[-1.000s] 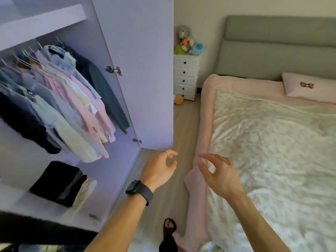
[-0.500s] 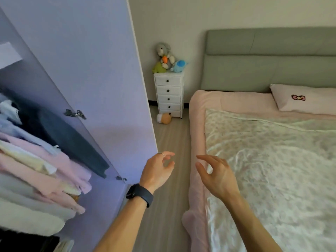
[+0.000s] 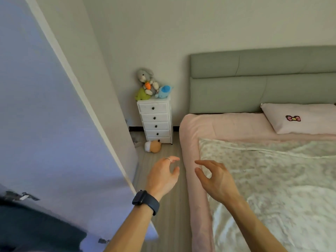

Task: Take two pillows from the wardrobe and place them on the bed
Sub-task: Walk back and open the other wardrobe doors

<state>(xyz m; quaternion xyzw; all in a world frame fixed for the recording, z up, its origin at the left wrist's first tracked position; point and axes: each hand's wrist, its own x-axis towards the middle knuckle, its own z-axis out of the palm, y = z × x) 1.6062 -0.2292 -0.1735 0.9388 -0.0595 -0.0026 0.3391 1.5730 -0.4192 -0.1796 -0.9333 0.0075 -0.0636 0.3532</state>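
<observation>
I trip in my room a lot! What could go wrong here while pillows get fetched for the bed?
The orange and white plush toy lies on the wooden floor in the narrow strip beside the pink-sheeted bed; a foot might catch it. The open lilac wardrobe door juts toward that strip, close to the left hand, so an arm or a bulky pillow could bump it.

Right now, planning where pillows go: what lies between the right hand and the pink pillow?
Head view: only bedding, the floral quilt and then bare pink sheet, between right hand and pillow.
</observation>
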